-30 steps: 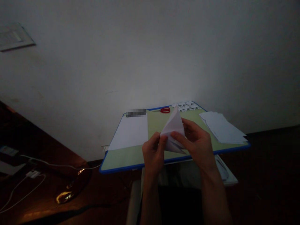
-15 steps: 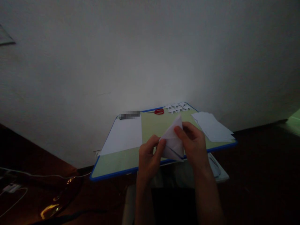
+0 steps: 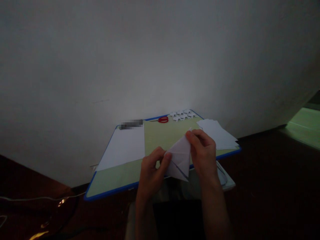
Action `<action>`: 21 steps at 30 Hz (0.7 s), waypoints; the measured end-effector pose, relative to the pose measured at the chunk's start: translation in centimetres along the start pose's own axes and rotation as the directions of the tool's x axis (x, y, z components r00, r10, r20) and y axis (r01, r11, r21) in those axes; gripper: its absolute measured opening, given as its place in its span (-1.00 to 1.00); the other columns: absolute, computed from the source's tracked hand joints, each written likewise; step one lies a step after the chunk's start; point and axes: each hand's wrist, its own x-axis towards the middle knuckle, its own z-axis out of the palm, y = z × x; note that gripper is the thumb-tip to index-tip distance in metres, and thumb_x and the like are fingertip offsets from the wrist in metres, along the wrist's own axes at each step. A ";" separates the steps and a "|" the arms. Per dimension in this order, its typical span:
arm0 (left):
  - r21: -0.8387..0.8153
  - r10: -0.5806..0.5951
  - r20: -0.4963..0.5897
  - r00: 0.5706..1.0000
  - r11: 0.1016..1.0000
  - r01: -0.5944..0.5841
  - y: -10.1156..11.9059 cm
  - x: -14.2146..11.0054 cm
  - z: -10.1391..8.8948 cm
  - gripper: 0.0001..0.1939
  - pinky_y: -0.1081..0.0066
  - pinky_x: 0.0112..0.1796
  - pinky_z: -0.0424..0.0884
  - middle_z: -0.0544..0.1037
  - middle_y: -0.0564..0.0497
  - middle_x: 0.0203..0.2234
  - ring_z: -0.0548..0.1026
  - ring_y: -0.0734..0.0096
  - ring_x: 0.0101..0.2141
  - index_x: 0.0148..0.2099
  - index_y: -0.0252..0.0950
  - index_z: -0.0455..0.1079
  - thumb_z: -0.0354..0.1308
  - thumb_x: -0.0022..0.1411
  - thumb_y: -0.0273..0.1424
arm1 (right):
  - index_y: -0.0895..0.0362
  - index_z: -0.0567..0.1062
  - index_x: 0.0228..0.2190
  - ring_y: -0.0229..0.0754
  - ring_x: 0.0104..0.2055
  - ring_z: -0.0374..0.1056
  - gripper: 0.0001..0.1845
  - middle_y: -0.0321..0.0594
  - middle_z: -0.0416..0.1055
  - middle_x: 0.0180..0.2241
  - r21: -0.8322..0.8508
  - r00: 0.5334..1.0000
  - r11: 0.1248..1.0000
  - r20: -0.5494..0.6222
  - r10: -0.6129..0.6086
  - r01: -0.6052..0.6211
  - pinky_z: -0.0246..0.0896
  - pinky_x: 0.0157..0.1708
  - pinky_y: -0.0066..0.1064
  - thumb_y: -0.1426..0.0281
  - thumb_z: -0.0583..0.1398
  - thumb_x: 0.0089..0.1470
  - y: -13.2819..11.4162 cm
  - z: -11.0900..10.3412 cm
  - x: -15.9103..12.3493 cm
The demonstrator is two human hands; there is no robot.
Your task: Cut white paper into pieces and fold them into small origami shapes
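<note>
A folded piece of white paper [image 3: 180, 156] with layered flaps is held up between both hands, above the near edge of the table. My left hand [image 3: 155, 166] pinches its left corner between thumb and fingers. At its top tip, my right hand [image 3: 202, 145] grips the paper with thumb and forefinger. The lower flaps stand slightly apart at the bottom point.
A green table [image 3: 157, 140] with a blue rim stands against the wall. On it lie a white sheet [image 3: 122, 145], red-handled scissors [image 3: 163, 119], several small folded paper shapes [image 3: 183, 115] and a stack of white paper [image 3: 217, 133]. A cable [image 3: 45, 198] runs at left.
My right hand has slid from the paper's middle up to its top tip. The folded paper has tilted so its front face shows more. The view has turned right.
</note>
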 end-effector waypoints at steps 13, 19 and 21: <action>0.062 0.010 -0.048 0.999 0.998 -0.007 0.0 0.0 0.1 -0.57 0.46 -0.45 0.19 0.24 0.13 -0.60 0.29 0.49 -0.51 -0.52 -0.25 0.22 0.15 0.41 -0.31 | 0.06 0.65 -0.34 -0.16 -0.30 0.48 -0.82 -0.24 0.63 -0.33 -0.143 0.998 0.988 0.015 -0.055 0.056 0.37 -0.35 -0.37 0.23 0.43 0.03 0.0 -0.4 0.2; 0.077 0.037 -0.057 0.998 0.996 -0.033 0.2 0.1 -0.1 -0.59 0.47 -0.46 0.18 0.25 0.14 -0.61 0.29 0.49 -0.52 -0.52 -0.25 0.24 0.16 0.40 -0.32 | 0.04 0.62 -0.44 -0.22 -0.43 0.40 -0.80 -0.34 0.55 -0.46 -0.170 0.977 0.985 0.208 0.048 -0.012 0.31 -0.44 -0.41 0.27 0.50 -0.08 -0.8 -1.1 0.2; 0.086 0.049 -0.056 0.997 0.995 -0.044 0.2 0.2 -0.1 -0.58 0.47 -0.48 0.17 0.25 0.13 -0.62 0.29 0.48 -0.53 -0.53 -0.24 0.24 0.16 0.40 -0.32 | 0.06 0.59 -0.50 -0.26 -0.49 0.29 -0.76 -0.37 0.45 -0.53 -0.212 0.986 0.977 0.164 0.029 0.007 0.18 -0.52 -0.42 0.23 0.50 -0.05 -0.7 -1.1 0.2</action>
